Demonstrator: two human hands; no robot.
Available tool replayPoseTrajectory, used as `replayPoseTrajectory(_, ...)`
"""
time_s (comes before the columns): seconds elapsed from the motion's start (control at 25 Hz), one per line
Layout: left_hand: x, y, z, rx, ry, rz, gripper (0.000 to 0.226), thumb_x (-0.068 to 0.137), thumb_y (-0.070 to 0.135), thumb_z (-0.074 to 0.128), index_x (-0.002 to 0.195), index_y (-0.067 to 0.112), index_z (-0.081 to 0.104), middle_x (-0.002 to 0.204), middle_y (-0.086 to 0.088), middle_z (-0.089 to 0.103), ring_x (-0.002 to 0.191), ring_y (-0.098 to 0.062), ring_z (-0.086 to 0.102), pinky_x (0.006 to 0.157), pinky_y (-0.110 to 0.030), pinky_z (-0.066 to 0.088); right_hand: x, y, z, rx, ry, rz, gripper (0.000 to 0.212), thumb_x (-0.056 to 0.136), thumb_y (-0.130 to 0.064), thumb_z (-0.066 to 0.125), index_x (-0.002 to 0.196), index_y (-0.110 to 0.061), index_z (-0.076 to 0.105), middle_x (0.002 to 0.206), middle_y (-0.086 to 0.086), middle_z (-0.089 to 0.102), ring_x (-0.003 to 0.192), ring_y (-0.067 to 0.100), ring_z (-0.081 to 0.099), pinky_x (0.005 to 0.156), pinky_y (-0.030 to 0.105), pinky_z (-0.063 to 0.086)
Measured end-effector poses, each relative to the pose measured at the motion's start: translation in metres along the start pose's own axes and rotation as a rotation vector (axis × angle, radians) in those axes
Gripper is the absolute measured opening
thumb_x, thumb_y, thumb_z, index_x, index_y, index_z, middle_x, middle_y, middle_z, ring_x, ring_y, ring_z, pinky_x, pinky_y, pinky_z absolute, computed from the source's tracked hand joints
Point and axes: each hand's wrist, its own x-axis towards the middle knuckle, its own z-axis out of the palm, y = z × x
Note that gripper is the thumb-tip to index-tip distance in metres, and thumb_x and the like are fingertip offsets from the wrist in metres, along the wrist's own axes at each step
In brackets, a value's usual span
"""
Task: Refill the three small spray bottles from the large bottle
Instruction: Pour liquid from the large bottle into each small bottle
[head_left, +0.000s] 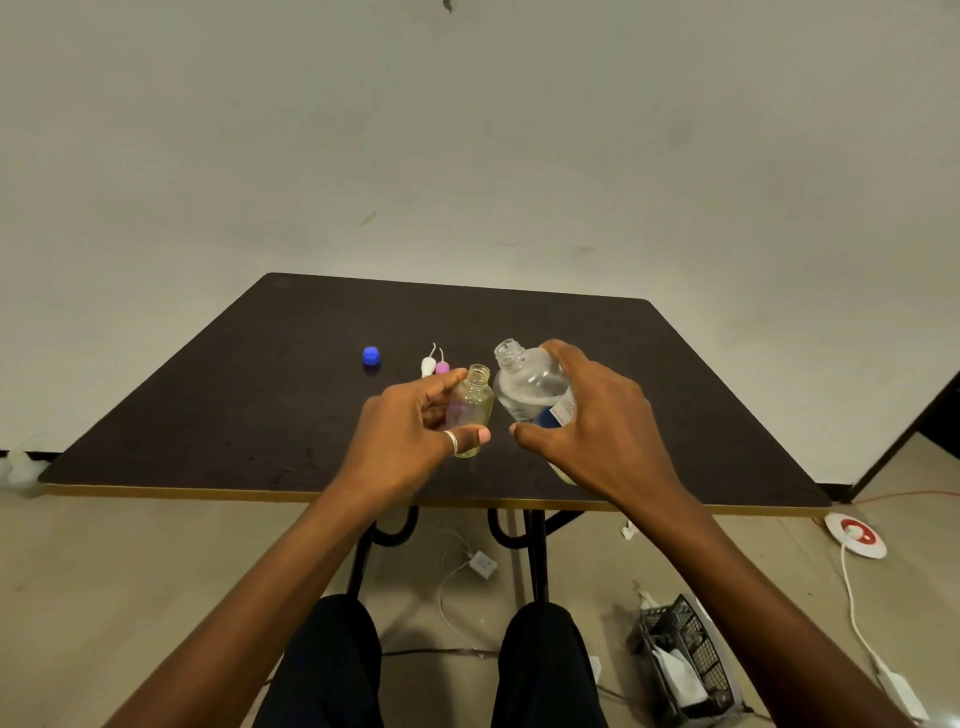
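Note:
My left hand (415, 426) grips a small clear spray bottle (471, 402), uncapped and upright, above the dark table (208, 415). My right hand (587, 426) holds the large clear bottle (530, 387), open at the neck and tilted left toward the small bottle's mouth. Their necks are close but apart. A blue cap (371, 355) lies on the table to the left. A white spray head (428, 364) and a pink spray head (442, 365) with dip tubes lie just behind the small bottle. The other small bottles are hidden from me.
The table's front edge runs just below my hands. On the floor there are a black mesh basket (680, 660), a white and red extension reel (857, 535) with cable, and a small white adapter (480, 564). My knees are under the table.

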Motion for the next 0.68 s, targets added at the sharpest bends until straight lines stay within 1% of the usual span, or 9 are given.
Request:
replayPoseTrajectory(0.16, -0.002, -0.003, -0.006, 0.003, 0.009, -0.002, 0.076, 0.072, 0.023, 0.086, 0.140, 0.023, 0.053, 0.127, 0.006, 0.067, 0.110, -0.002, 0.065, 0.099, -0.030, 0.052, 0.000, -0.003, -0.003, -0.025, 0.018, -0.027, 0.077, 0.071, -0.051, 0.077, 0.136, -0.031, 0.042, 0.116, 0.000, 0.063, 0.098, 0.015, 0.060, 0.087, 0.040, 0.054)
replayPoseTrajectory(0.2, -0.003, -0.006, -0.008, 0.009, 0.010, 0.002, 0.076, 0.072, 0.024, 0.085, 0.140, 0.024, 0.053, 0.127, 0.007, 0.067, 0.109, 0.000, 0.065, 0.098, -0.026, 0.052, 0.000, -0.003, -0.003, -0.029, 0.025, -0.034, 0.077, 0.070, -0.050, 0.077, 0.136, -0.031, 0.042, 0.115, 0.000, 0.063, 0.097, 0.015, 0.060, 0.086, 0.039, 0.054)
replayPoseTrajectory(0.28, -0.003, -0.011, -0.011, 0.020, 0.019, 0.011, 0.075, 0.071, 0.024, 0.086, 0.139, 0.026, 0.054, 0.124, 0.010, 0.068, 0.105, 0.007, 0.064, 0.090, -0.011, 0.050, 0.000, -0.003, -0.002, -0.039, 0.039, -0.050, 0.076, 0.070, -0.051, 0.076, 0.135, -0.032, 0.042, 0.113, -0.002, 0.063, 0.094, 0.013, 0.059, 0.082, 0.032, 0.052)
replayPoseTrajectory(0.36, -0.002, -0.013, -0.012, 0.011, 0.029, 0.013, 0.074, 0.070, 0.025, 0.087, 0.138, 0.028, 0.055, 0.121, 0.013, 0.069, 0.101, 0.012, 0.063, 0.083, -0.004, 0.048, -0.001, -0.005, 0.000, -0.041, 0.043, -0.060, 0.076, 0.069, -0.052, 0.076, 0.134, -0.035, 0.041, 0.111, -0.004, 0.063, 0.090, 0.011, 0.059, 0.079, 0.028, 0.052)
replayPoseTrajectory(0.56, 0.011, -0.005, -0.018, 0.014, 0.033, 0.059, 0.071, 0.071, 0.025, 0.087, 0.135, 0.031, 0.058, 0.112, 0.022, 0.070, 0.100, 0.012, 0.064, 0.081, -0.003, 0.048, -0.001, -0.005, 0.002, -0.026, 0.042, -0.059, 0.077, 0.068, -0.055, 0.076, 0.135, -0.036, 0.042, 0.112, -0.005, 0.064, 0.092, 0.011, 0.060, 0.080, 0.028, 0.052)
replayPoseTrajectory(0.68, 0.018, -0.003, -0.020, 0.055, -0.005, 0.076, 0.073, 0.071, 0.026, 0.087, 0.137, 0.030, 0.056, 0.119, 0.015, 0.070, 0.103, 0.009, 0.065, 0.087, -0.007, 0.049, 0.002, -0.001, 0.002, -0.048, 0.047, -0.042, 0.080, 0.069, -0.055, 0.077, 0.138, -0.035, 0.041, 0.118, -0.004, 0.064, 0.098, 0.013, 0.061, 0.083, 0.027, 0.050)
